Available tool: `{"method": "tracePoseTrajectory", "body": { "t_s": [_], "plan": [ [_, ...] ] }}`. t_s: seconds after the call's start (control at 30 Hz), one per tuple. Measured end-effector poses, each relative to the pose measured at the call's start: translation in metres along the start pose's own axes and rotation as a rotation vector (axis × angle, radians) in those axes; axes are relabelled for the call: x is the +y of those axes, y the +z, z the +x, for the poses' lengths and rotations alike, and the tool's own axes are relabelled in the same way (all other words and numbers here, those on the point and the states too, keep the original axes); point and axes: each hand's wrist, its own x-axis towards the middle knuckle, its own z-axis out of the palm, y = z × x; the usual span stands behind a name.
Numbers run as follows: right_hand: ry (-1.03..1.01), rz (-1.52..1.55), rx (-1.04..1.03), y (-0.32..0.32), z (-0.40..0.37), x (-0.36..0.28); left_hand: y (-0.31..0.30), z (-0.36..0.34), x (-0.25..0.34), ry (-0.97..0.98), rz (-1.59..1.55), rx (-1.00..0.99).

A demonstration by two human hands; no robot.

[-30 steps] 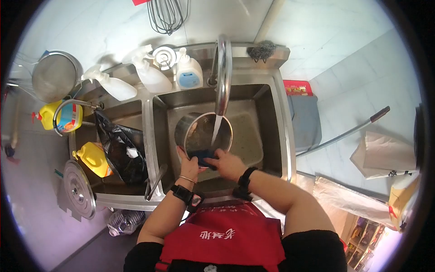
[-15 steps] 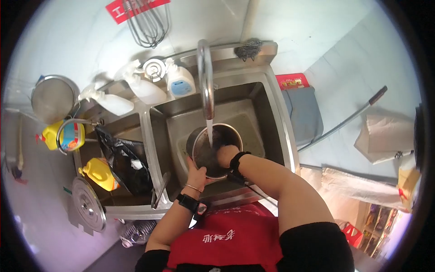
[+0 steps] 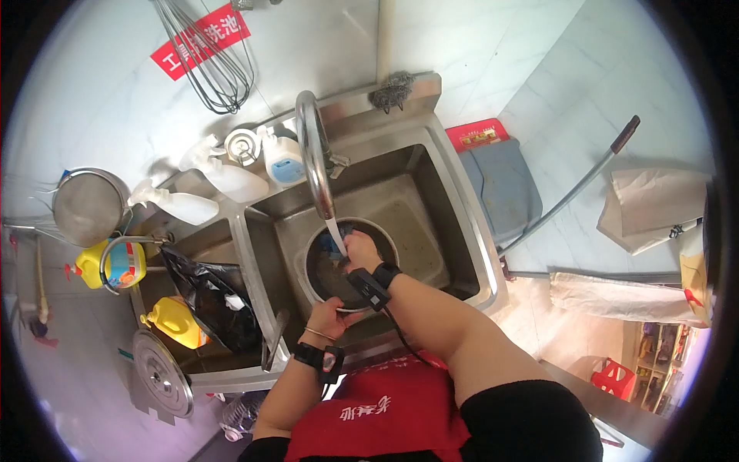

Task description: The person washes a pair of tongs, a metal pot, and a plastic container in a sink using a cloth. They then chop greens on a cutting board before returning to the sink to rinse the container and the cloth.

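A round metal pot [image 3: 324, 276] sits tilted in the right-hand sink basin [image 3: 419, 208], its mouth facing up toward me. My left hand [image 3: 329, 314] grips the near rim, fingers closed around the edge. Inside the pot, my right hand [image 3: 362, 251] is closed on a dark blue cloth [image 3: 331, 243], pressed toward the far inner wall. Part of that cloth is hidden by my fingers. From the curved faucet [image 3: 312, 154] a stream of water [image 3: 336, 236] runs down into the pot beside my right hand.
Spray bottles [image 3: 231, 179] and a white pump bottle [image 3: 282, 158] line the back ledge. The left basin holds a yellow jug [image 3: 175, 322] and black plastic bag [image 3: 212, 296]. A round lid [image 3: 163, 375] leans at left; a grey bin [image 3: 502, 185] stands right.
My right hand has moved up and left inside the pot, and the blue cloth now shows. The pot is tipped differently, with my left hand still at its near rim. The view has shifted.
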Motion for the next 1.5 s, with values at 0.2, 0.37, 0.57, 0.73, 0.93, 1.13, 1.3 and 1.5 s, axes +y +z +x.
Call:
{"method": "tracePoseTrajectory", "body": {
  "t_s": [0.2,0.37,0.57,0.73,0.93,1.13,1.3,1.5],
  "plan": [
    [0.598,0.653,0.153,0.006,-0.009,-0.039,-0.017,0.012,-0.012,0.058,0.22,-0.042],
    [0.162,0.269,-0.001,-0.001,-0.029,-0.053,-0.008,0.006,0.0,-0.092,0.129,0.044],
    [-0.056,-0.172,-0.935,-0.043,-0.047,-0.05,-0.005,-0.004,0.006,-0.038,0.128,-0.067],
    [0.061,-0.501,-0.668,-0.029,-0.049,-0.022,0.004,-0.008,0.004,-0.035,0.138,-0.014],
    [0.092,0.215,-0.622,0.018,-0.041,-0.004,0.006,-0.003,0.005,-0.019,0.108,-0.03],
    [0.565,1.088,-0.182,-0.005,-0.017,-0.023,0.013,-0.009,0.002,-0.021,0.047,-0.074],
    [0.714,1.748,0.344,0.015,-0.014,-0.005,0.01,-0.012,0.0,0.047,0.048,-0.061],
    [0.751,1.375,0.225,0.02,-0.012,-0.015,0.013,-0.008,-0.007,-0.088,0.013,-0.014]
  ]
}}
